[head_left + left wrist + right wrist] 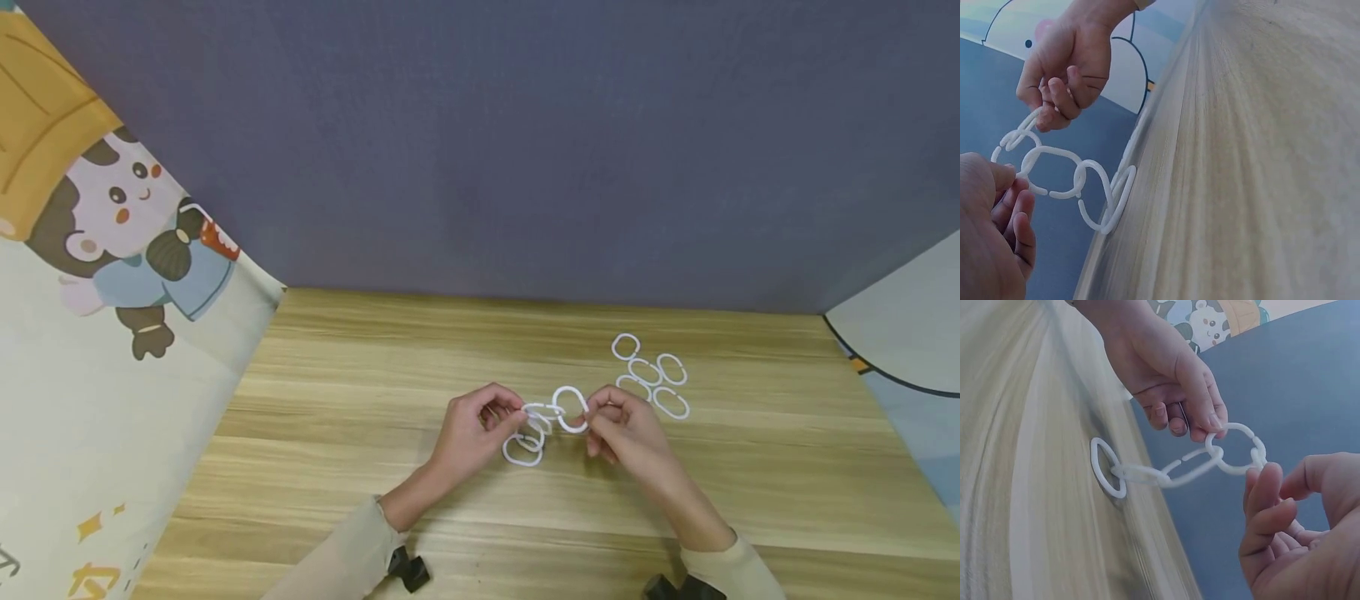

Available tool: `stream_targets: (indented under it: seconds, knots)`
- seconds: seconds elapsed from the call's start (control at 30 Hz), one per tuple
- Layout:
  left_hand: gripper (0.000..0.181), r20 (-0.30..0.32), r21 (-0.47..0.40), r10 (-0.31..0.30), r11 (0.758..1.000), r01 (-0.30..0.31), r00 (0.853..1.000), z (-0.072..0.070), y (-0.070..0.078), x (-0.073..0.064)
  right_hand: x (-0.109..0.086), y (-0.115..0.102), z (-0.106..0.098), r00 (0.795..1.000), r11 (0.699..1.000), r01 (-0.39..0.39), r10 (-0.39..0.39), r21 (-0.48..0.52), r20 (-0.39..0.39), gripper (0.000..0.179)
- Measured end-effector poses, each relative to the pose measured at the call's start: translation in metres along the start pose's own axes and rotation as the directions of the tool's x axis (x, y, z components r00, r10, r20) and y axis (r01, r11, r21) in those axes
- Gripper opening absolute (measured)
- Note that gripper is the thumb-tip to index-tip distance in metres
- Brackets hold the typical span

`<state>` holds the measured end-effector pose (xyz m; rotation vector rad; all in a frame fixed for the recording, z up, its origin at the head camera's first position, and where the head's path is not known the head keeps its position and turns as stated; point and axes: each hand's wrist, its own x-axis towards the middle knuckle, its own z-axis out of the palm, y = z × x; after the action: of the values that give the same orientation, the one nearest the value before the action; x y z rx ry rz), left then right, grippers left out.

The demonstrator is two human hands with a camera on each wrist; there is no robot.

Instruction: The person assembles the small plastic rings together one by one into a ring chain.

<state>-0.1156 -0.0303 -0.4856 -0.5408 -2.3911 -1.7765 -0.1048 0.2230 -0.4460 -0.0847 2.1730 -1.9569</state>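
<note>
My left hand (468, 429) pinches one link of a short chain of white C-shaped plastic rings (1054, 150) between thumb and index finger. From that grip several linked rings hang down, and the lowest ring (1110, 487) touches the wooden tabletop. On the other side, my right hand (637, 429) pinches the end ring (568, 389) of the same chain with thumb and fingertips. This ring stands upright between the two hands, joined to the link beside it. Each ring has a small gap; whether the end ring's gap is fully closed I cannot tell.
Several loose white rings (687, 408) lie clustered on the wooden table (360, 358), beyond my right hand. A dark blue-grey panel (480, 167) rises at the table's back edge. Cartoon-printed walls (45, 417) stand at the sides. Black devices (408, 569) sit at both wrists.
</note>
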Motion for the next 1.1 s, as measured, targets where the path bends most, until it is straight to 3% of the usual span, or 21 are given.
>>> stream_targets:
  seconds: [0.23,0.4,0.7,0.83,0.93,1.1]
  knots:
    - [0.007,0.012,-0.004,0.000,1.000,0.000,1.000,-0.002,0.001,-0.005,-0.007,0.000,0.000,1.000,1.000,-0.008,0.008,0.003,0.024,0.017]
    - [0.007,0.027,0.018,-0.034,0.999,0.033,0.999,-0.007,0.000,-0.012,-0.015,0.002,0.004,1.000,1.000,0.013,-0.013,0.018,0.023,0.021]
    - [0.014,0.121,0.086,-0.051,0.995,0.041,0.991,-0.015,-0.002,-0.021,-0.025,0.005,0.013,0.999,0.998,-0.016,0.012,0.062,0.051,0.014]
    - [0.018,0.116,0.100,-0.003,0.995,-0.008,0.993,-0.016,-0.001,-0.023,-0.027,0.005,0.018,0.999,0.997,-0.028,0.025,0.066,0.044,0.012]
    - [0.019,0.104,0.123,0.066,0.989,-0.079,0.992,-0.017,0.001,-0.025,-0.028,0.005,0.021,0.999,0.997,-0.024,0.021,0.069,0.047,0.012]
    - [0.019,0.099,0.114,0.184,0.974,-0.194,0.978,-0.017,0.006,-0.030,-0.029,0.005,0.027,0.997,0.998,-0.015,0.010,0.068,0.076,0.014]
